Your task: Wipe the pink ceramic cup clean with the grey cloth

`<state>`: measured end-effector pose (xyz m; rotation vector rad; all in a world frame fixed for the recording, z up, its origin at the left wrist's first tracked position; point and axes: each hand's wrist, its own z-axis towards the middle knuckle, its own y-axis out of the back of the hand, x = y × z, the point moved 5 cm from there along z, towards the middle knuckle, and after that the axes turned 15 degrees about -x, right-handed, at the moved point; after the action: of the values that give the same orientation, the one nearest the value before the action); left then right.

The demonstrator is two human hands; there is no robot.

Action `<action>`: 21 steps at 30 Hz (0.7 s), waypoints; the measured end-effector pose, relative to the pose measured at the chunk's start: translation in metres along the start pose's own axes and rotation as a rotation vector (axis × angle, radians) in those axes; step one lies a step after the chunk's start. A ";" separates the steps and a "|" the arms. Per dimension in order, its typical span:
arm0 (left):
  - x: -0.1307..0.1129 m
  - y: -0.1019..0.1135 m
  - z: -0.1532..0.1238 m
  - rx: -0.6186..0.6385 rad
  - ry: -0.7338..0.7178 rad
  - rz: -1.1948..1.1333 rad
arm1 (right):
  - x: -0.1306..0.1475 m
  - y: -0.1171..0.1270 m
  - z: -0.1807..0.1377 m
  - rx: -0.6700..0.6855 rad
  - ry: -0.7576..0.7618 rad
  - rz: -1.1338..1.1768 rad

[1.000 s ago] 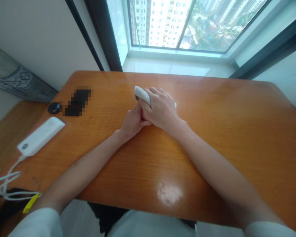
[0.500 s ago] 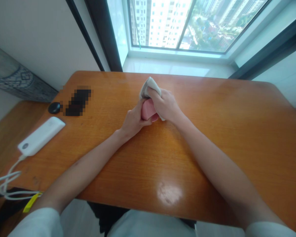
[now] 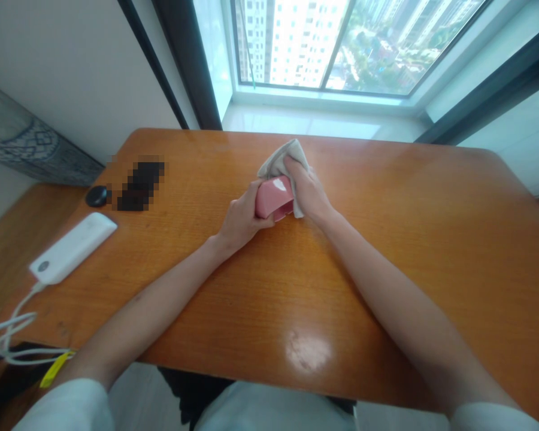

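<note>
A pink hollow object [image 3: 272,196], box-like with a pale patch on its upper face, is held above the wooden table; I cannot make out its exact kind. My left hand [image 3: 242,216] grips its left side, thumb near me and fingers on the far side. Closed on a light grey cloth [image 3: 276,163], my right hand [image 3: 311,193] is at the object's right end. The cloth drapes behind the object and hangs down beside its open right side. Part of the right fingers is hidden by the cloth.
On the left of the wooden table [image 3: 408,257] lie a white power bank [image 3: 72,248] with a white cable [image 3: 15,329], a round black item [image 3: 97,196] and a blurred-out dark item [image 3: 140,187]. A window [image 3: 323,54] stands beyond the far edge.
My right hand has slid slightly right with the cloth, uncovering more of the pink object's upper face and its pale patch. My left hand keeps its grip, almost unmoved.
</note>
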<state>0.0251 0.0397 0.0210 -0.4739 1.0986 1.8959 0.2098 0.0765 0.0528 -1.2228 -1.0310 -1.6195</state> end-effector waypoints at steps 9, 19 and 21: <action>0.000 0.004 0.001 -0.021 -0.032 0.001 | -0.030 -0.010 -0.004 0.002 -0.151 0.276; 0.004 0.003 0.002 -0.018 0.024 -0.022 | -0.005 0.002 -0.004 0.006 0.026 -0.089; 0.004 0.003 0.002 -0.010 0.036 -0.017 | 0.011 0.002 -0.009 0.047 0.106 -0.202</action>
<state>0.0204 0.0424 0.0215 -0.5232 1.1051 1.8860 0.2072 0.0659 0.0619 -1.0169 -1.1481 -1.7832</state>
